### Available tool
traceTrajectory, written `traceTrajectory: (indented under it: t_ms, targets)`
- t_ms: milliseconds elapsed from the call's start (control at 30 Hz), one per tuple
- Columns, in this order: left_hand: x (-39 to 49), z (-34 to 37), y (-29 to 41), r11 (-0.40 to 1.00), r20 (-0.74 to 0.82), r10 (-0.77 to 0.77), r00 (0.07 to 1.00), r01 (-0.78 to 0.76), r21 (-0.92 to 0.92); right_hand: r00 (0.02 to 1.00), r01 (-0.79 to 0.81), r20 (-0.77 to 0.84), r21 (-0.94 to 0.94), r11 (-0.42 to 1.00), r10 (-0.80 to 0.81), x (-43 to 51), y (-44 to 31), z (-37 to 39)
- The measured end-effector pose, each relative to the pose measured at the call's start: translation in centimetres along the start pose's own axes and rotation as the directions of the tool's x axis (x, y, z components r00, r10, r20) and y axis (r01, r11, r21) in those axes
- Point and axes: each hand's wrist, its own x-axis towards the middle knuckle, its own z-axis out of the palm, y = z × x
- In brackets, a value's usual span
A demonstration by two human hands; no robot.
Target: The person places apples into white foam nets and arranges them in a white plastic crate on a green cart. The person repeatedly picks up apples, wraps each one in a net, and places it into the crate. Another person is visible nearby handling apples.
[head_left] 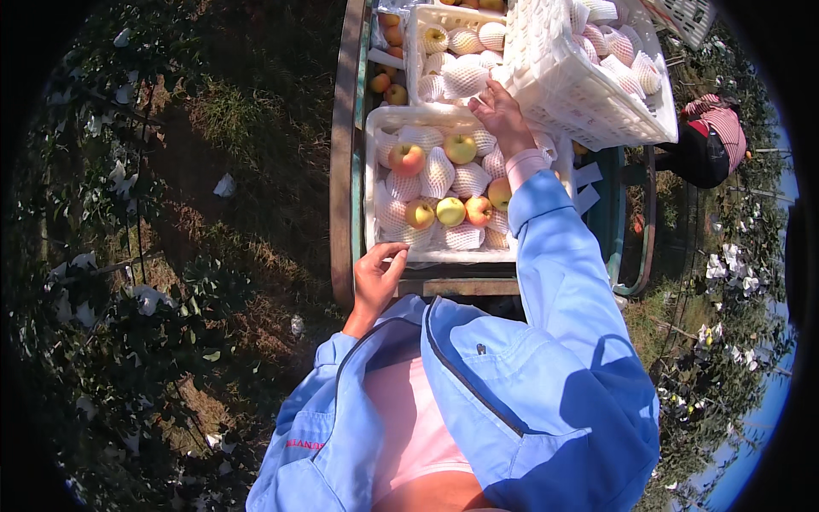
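My left hand (379, 275) is at the front left corner of a white plastic crate (461, 256). Its fingers are curled with the thumb close to them, and nothing shows in it. My right hand (502, 118) reaches over the far rim of that crate, its fingers apart and beside a foam-netted fruit (465, 78) in the second white crate (414, 64). Whether the fingertips touch that fruit I cannot tell. Several bare apples (407, 159) lie in the near crate on others wrapped in white foam nets (437, 173). My right sleeve covers part of the crate's right side.
A tilted white crate (576, 96) with foam-netted fruit rests at the upper right. Loose apples (396, 95) lie along the left of the metal-railed cart (343, 192). A person (710, 137) in a striped top is at the right. Trees with white bags (729, 262) flank the cart.
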Motion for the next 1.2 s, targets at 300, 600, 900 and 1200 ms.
traceTrajectory:
  t_ms: [300, 600, 900, 1200]
  targets:
    - [2.0, 0.2, -0.9, 0.991, 0.132, -0.107, 0.985, 0.096, 0.089, 0.824, -0.085, -0.507, 0.33, 0.94, 0.252, -19.8, -1.1, -14.6]
    - [4.0, 2.9, -1.2, 0.949, 0.37, -0.155, 0.916, 0.034, 0.313, 0.611, -0.238, -0.671, 0.349, 0.906, 0.419, -30.5, 6.8, -21.4]
    - [2.9, 6.7, -0.7, 0.869, 0.34, -0.242, 0.909, 0.047, 0.492, 0.752, -0.575, -0.656, -0.614, 0.541, 0.055, -15.8, 11.3, -30.3]
    - [2.9, 12.4, 0.6, 0.886, 0.412, -0.188, 0.891, -0.027, 0.463, 0.676, -0.729, -0.661, -0.533, 0.429, 0.326, -11.0, 12.4, -31.4]
